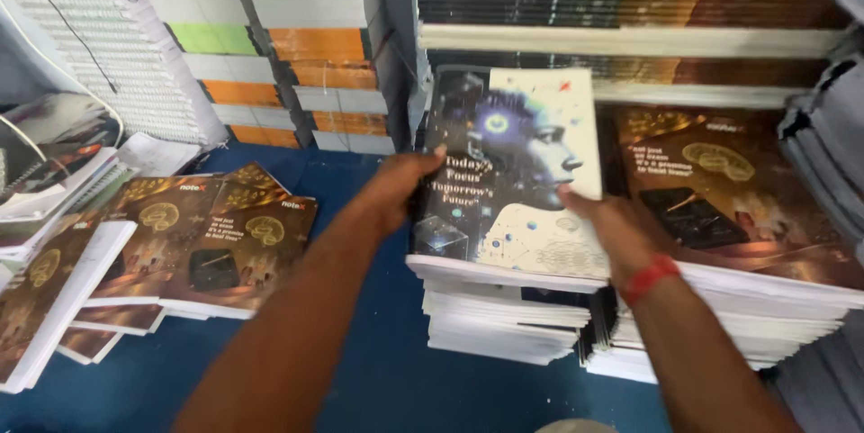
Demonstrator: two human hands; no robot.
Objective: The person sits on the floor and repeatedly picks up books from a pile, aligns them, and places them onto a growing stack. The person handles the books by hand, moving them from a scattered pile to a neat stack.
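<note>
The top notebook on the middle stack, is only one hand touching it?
No, the left hand and the right hand both touch the top notebook.

The scene is seen from a single head-worn camera, tilted down and forward along both forearms. The stack of notebooks [504,307] is viewed from close above, while stacked books [270,46] against the back are caught farther off.

Dim, even light; soft motion blur throughout.
</note>
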